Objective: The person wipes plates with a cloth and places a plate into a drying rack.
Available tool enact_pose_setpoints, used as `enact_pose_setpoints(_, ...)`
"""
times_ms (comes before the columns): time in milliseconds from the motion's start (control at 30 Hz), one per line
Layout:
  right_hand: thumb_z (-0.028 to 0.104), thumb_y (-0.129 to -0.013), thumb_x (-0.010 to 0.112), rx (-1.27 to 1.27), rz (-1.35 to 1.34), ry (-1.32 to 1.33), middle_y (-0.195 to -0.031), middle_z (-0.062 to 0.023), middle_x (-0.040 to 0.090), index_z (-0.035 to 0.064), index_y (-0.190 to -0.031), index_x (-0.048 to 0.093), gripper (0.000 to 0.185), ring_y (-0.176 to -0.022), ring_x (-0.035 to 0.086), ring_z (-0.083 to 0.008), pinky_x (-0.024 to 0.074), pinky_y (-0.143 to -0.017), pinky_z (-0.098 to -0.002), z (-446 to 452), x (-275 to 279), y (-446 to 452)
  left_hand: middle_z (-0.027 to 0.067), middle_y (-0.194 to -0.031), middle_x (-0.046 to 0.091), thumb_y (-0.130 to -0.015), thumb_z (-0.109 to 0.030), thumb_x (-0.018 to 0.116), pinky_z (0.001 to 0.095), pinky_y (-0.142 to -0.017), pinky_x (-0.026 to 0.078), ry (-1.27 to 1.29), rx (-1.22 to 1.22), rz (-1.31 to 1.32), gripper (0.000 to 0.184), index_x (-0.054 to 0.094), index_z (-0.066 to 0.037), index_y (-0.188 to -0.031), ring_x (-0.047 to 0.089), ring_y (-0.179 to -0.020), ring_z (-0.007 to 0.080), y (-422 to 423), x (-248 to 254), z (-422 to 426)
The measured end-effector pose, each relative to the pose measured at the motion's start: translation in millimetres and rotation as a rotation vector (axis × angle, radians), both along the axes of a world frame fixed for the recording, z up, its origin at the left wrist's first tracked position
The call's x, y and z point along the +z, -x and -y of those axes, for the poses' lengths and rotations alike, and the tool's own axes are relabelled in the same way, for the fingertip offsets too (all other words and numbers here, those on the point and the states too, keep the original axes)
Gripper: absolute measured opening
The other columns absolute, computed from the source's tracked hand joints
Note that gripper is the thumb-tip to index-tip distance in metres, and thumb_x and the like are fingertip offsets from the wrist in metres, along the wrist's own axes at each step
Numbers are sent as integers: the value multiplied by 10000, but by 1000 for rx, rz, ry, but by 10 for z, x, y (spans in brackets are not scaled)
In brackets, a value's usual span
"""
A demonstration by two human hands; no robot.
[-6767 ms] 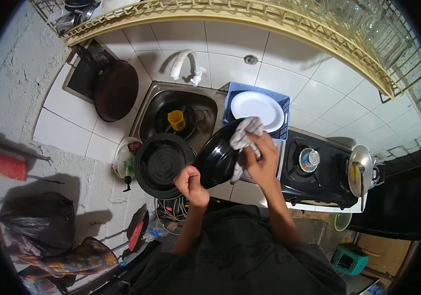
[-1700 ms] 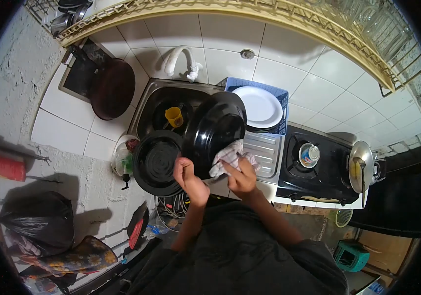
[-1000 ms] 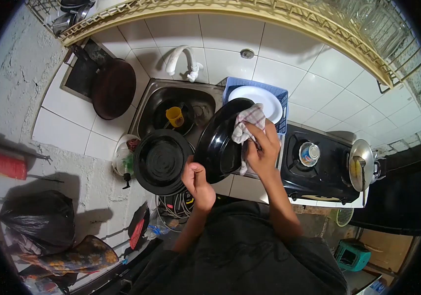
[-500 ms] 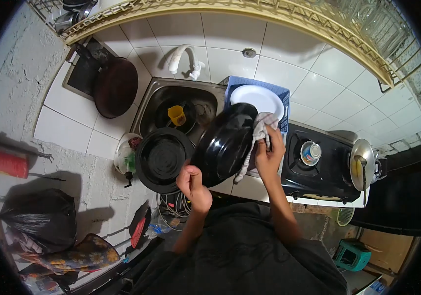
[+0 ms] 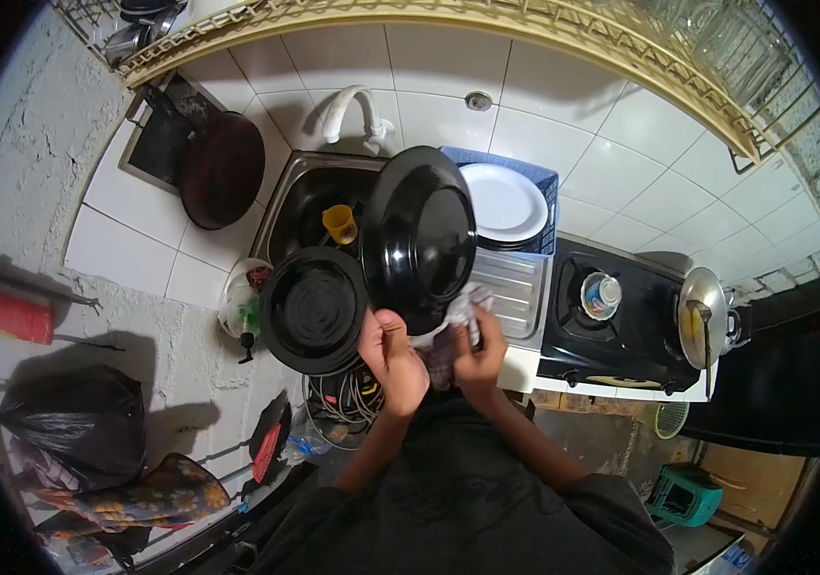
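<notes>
L hand was closed, thumb bent in, on the lower rim of the raised blk dish, held tilted over the R part of the sink. R hand was mostly shut round a bunched cloth, up at the dish's lower R edge; blur hid how hard it pressed. Best done w/ L grip firm, cloth flat to the rim & dish turned bit by bit. Edges, L to R: lower blk dish sat v. close, so little slack that side; yellow cup & tap lay beyond; blue basket stood near the far R rim; most room was over the ribbed drainer, short of the stove
</notes>
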State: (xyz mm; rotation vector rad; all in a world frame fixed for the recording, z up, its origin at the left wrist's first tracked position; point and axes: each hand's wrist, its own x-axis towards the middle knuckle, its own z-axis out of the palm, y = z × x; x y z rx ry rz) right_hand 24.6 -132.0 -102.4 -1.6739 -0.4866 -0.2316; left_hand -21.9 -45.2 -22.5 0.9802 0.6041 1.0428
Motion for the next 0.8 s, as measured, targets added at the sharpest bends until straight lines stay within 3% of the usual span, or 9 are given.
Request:
enact_pose_setpoints(100, -22, -871, 699, 220, 48, 59, -1007, -199, 684, -33, -1138, 667, 269, -927, 674, -347, 513, -856, -356, 73, 268, 44, -114, -739, 375, -1066, -143, 556, 185, -553, 260, -253, -8, -95, 222, 526, -64, -860, 295, -676, -15, 0, -73, -51)
enact_pose_setpoints(233, 11, -942, 664, 57, -167, -48, -1067, -114, 701, -18, -1221, 650, 281, -947, 653, -211, 509, -883, -325, 118, 433, -106, -20, -703, 525, -1010, -76, 624, 228, -537, 323, -512, -50, -354, 148, 641, 26, -904, 406, -621, 39, 84, 99, -5)
enact_pose_setpoints(300, 58, -983, 633, 154, -585, -523, -1189, -87, 688, -4, -1275, 635, 298, -1081, 652, -179, 499, -940, -324, 182, 777, -381, 52, -654, 590, -951, -26, 693, 284, -498, 361, -709, -26, -354, 113, 670, 43, -864, 478, -543, 93, 75, 96, 80)
enact_pose_setpoints(333, 81, -1001, 620, 151, -594, -592, -1218, -90, 676, 0, -1318, 608, 327, -1098, 643, -170, 496, -954, -321, 185, 900, -450, 92, -727, 627, -915, 18, 670, 297, -569, 418, -761, -57, -322, 48, 670, 63, -929, 548, -620, 149, 61, 91, 89)
enact_pose_setpoints(400, 95, -1011, 626, 162, -604, -699, -1377, -120, 582, -26, -1371, 578, 382, -1216, 570, -179, 430, -1062, -329, 258, 994, -531, 171, -872, 702, -844, 105, 624, 322, -711, 534, -864, -120, -256, 220, 669, 104, -1059, 688, -773, 262, 23, 57, 89)
enact_pose_setpoints(467, 172, -1026, 616, 202, -580, -742, -1360, -123, 584, -17, -1425, 511, 454, -1209, 573, -191, 431, -1056, -337, 301, 1053, -537, 234, -1078, 727, -745, 159, 570, 388, -934, 579, -913, -226, -247, 424, 653, 138, -1160, 737, -1039, 346, 32, 8, 89)
enact_pose_setpoints(567, 251, -1023, 625, 196, -596, -746, -1363, -128, 565, -4, -1460, 448, 536, -1241, 545, -211, 401, -1078, -358, 298, 1101, -477, 231, -1132, 716, -747, 143, 573, 431, -956, 575, -1194, -203, -176, 428, 668, 117, -1163, 712, -1086, 367, -67, -20, 79)
enact_pose_setpoints(700, 209, -1002, 645, 238, -675, -776, -1340, -120, 567, 0, -1427, 474, 504, -1228, 539, -209, 384, -1084, -366, 362, 1091, -508, 238, -1211, 686, -755, 126, 570, 466, -990, 562, -1257, -273, -212, 441, 667, 103, -1184, 682, -1149, 375, -105, -102, 97)
enact_pose_setpoints(800, 160, -961, 656, 176, -650, -700, -1209, -96, 622, 21, -1328, 542, 408, -1119, 590, -193, 448, -1001, -359, 421, 961, -550, 241, -1227, 692, -805, 91, 624, 525, -1028, 527, -1283, -366, -258, 405, 688, 80, -1205, 661, -1200, 378, -111, -76, 150)
